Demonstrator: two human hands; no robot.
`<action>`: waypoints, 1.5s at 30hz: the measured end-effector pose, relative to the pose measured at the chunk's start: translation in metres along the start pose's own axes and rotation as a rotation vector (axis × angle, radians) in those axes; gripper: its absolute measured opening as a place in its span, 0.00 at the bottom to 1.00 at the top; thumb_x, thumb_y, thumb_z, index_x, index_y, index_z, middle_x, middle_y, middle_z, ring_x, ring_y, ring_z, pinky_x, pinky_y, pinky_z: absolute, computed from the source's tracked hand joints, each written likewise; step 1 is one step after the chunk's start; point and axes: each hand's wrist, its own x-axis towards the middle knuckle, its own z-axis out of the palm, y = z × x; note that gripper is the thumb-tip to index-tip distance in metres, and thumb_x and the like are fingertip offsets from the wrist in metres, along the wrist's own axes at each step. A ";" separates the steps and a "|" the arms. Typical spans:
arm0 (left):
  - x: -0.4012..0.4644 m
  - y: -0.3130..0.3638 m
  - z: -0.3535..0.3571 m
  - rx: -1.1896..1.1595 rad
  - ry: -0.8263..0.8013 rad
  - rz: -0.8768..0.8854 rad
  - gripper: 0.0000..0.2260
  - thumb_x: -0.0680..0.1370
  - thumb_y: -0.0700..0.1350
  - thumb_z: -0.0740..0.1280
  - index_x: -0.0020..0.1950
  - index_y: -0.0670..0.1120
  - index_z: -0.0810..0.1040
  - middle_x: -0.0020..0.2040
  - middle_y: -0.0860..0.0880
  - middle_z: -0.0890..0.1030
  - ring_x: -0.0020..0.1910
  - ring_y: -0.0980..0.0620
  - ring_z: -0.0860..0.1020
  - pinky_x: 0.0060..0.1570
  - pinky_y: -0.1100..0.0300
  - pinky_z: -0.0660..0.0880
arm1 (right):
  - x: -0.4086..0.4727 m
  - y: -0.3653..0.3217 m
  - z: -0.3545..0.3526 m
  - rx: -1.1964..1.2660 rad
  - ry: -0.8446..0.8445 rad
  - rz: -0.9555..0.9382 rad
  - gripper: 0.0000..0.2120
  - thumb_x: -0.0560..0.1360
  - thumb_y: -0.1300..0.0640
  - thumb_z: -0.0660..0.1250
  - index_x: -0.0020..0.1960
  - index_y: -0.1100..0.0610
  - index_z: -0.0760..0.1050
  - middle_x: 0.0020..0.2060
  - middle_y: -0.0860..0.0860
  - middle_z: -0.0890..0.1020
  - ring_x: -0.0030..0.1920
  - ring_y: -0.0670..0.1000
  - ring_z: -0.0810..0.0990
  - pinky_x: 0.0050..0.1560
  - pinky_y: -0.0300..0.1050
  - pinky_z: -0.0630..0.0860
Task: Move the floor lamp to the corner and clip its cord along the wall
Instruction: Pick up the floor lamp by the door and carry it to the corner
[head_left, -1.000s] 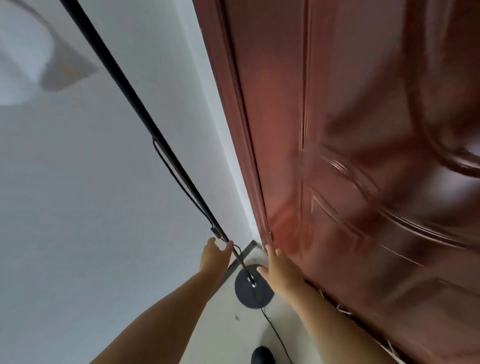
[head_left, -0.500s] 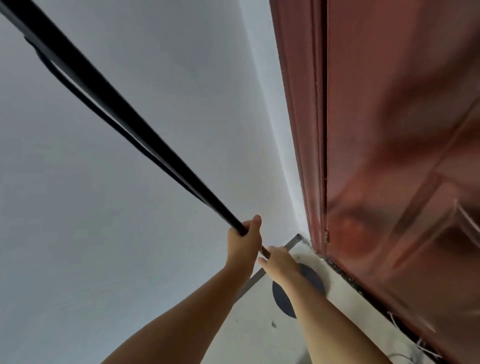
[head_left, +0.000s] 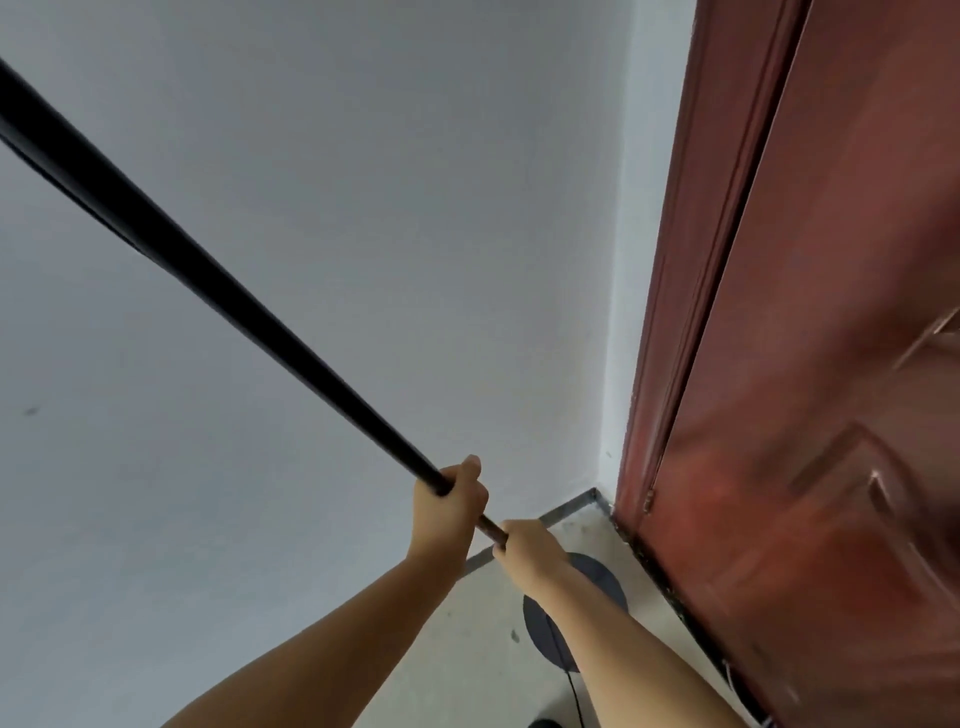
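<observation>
The floor lamp's black pole (head_left: 249, 306) slants up to the left, its round base (head_left: 597, 577) on the floor (head_left: 467, 649) in the corner between white wall (head_left: 363, 208) and red door (head_left: 831, 415). Left hand (head_left: 449, 499) and right hand (head_left: 530, 548) both wrap fingers around the pole, left higher. The cord (head_left: 574, 693) trails from the base.

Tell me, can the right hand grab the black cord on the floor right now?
Probably not yet. The right hand is wrapped around the lamp pole, and the cord trails lower, by the base.
</observation>
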 end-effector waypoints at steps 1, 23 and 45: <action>-0.014 0.008 -0.015 -0.015 0.027 0.003 0.20 0.76 0.42 0.61 0.25 0.44 0.63 0.25 0.45 0.65 0.33 0.45 0.66 0.40 0.52 0.69 | -0.015 -0.013 0.002 -0.021 -0.021 -0.018 0.12 0.78 0.55 0.60 0.55 0.61 0.76 0.41 0.54 0.78 0.42 0.55 0.78 0.40 0.44 0.71; -0.345 0.064 -0.440 -0.363 0.578 -0.026 0.13 0.75 0.42 0.60 0.30 0.49 0.65 0.16 0.55 0.64 0.23 0.53 0.63 0.27 0.58 0.61 | -0.352 -0.334 0.206 -0.493 -0.403 -0.455 0.11 0.71 0.58 0.58 0.30 0.52 0.65 0.27 0.49 0.72 0.25 0.47 0.69 0.28 0.38 0.65; -0.494 -0.072 -0.996 -0.307 1.035 -0.050 0.15 0.72 0.44 0.61 0.27 0.48 0.63 0.18 0.54 0.65 0.23 0.52 0.65 0.39 0.53 0.68 | -0.514 -0.700 0.696 -0.619 -0.771 -0.806 0.06 0.67 0.59 0.60 0.32 0.57 0.68 0.30 0.52 0.73 0.29 0.52 0.72 0.31 0.43 0.70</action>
